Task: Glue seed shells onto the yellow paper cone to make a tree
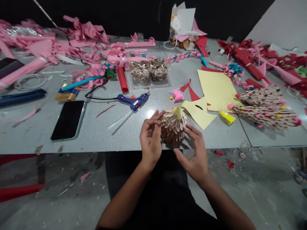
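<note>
A small cone [173, 129] covered in overlapping beige, shell-like flakes, its tip pale yellow, stands upright near the table's front edge. On its left side is my left hand [150, 140], its fingers loosely bent and apart, the fingertips at the flakes. My right hand [195, 156] is open on the other side, thumb spread away and fingertips close to or touching the cone. Neither hand closes around it. Behind the cone lies a cut piece of pale yellow paper [200, 111] with a dark slit, beside a small pink packet [177, 95].
A blue glue gun [134, 101] with a clear stick lies left, near a phone [69, 120] and a blue cutter [22, 97]. A clear tray [150, 84] holds flakes. Two decorated cones [266, 116] lie right, by yellow sheets [217, 88]. Pink paper scraps [86, 32] line the back.
</note>
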`<state>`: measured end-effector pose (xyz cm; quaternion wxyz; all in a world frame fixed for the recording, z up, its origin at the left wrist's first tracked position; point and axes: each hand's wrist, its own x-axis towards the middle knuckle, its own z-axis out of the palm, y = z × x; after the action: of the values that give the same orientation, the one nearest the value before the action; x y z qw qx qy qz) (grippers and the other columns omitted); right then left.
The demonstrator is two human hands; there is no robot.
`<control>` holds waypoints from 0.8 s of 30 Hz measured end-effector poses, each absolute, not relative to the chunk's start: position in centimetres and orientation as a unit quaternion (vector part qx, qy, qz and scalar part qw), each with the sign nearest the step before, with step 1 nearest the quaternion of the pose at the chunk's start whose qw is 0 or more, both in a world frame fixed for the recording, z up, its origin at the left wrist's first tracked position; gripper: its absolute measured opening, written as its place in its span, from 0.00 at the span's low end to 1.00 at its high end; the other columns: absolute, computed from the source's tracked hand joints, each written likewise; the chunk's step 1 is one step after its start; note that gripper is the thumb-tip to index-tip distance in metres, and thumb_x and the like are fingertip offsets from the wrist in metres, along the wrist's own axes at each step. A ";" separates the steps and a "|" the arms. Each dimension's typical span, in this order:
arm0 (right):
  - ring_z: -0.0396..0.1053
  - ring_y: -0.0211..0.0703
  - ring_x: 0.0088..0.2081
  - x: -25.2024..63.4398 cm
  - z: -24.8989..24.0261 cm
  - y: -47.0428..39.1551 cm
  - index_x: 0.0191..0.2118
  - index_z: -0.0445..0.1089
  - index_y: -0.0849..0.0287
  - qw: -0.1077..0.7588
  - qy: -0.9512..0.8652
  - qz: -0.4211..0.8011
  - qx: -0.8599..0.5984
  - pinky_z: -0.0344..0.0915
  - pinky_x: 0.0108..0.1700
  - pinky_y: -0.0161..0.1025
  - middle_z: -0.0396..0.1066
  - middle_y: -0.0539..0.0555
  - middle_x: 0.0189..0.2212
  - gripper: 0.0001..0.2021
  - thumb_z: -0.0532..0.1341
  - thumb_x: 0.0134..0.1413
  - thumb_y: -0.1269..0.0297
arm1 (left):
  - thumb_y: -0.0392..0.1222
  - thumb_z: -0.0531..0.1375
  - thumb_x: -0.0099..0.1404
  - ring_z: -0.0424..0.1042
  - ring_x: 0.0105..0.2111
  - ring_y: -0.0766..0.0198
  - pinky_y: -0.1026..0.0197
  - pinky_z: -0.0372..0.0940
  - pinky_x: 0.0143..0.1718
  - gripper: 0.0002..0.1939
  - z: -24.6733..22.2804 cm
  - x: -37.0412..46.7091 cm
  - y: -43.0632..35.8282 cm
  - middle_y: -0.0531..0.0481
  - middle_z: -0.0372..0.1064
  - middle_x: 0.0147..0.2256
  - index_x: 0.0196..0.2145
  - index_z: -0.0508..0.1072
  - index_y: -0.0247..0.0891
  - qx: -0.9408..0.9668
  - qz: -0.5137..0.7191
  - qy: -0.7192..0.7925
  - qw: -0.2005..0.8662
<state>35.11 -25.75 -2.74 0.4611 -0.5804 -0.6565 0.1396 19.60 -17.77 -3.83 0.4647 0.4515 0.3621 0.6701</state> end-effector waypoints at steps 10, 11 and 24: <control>0.72 0.70 0.68 36.1 -2.0 -23.5 0.66 0.71 0.41 0.513 -0.680 0.095 -0.515 0.72 0.73 0.79 0.70 0.60 0.61 0.29 0.72 0.62 0.62 | 0.46 0.71 0.78 0.82 0.46 0.60 0.58 0.77 0.51 0.07 -2.3 16.0 -17.6 0.48 0.84 0.44 0.41 0.84 0.42 0.472 0.699 0.438 0.309; 0.69 0.71 0.73 36.8 -1.7 -22.3 0.71 0.68 0.41 0.519 -0.688 0.099 -0.497 0.68 0.76 0.78 0.69 0.61 0.67 0.33 0.72 0.61 0.61 | 0.44 0.71 0.78 0.82 0.43 0.61 0.59 0.77 0.48 0.05 -1.8 15.8 -18.2 0.49 0.83 0.42 0.42 0.86 0.43 0.483 0.691 0.443 0.305; 0.72 0.63 0.74 35.3 -1.5 -18.2 0.80 0.56 0.45 0.477 -0.712 0.228 -0.463 0.71 0.78 0.67 0.69 0.62 0.73 0.46 0.72 0.58 0.67 | 0.37 0.77 0.70 0.82 0.33 0.65 0.65 0.78 0.36 0.09 1.5 18.4 -19.7 0.54 0.81 0.33 0.35 0.81 0.41 0.477 0.667 0.447 0.358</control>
<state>35.27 -18.17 -1.49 0.4765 -0.4628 -0.7119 0.2278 18.38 -19.74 1.51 0.3576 0.4766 0.4470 0.6672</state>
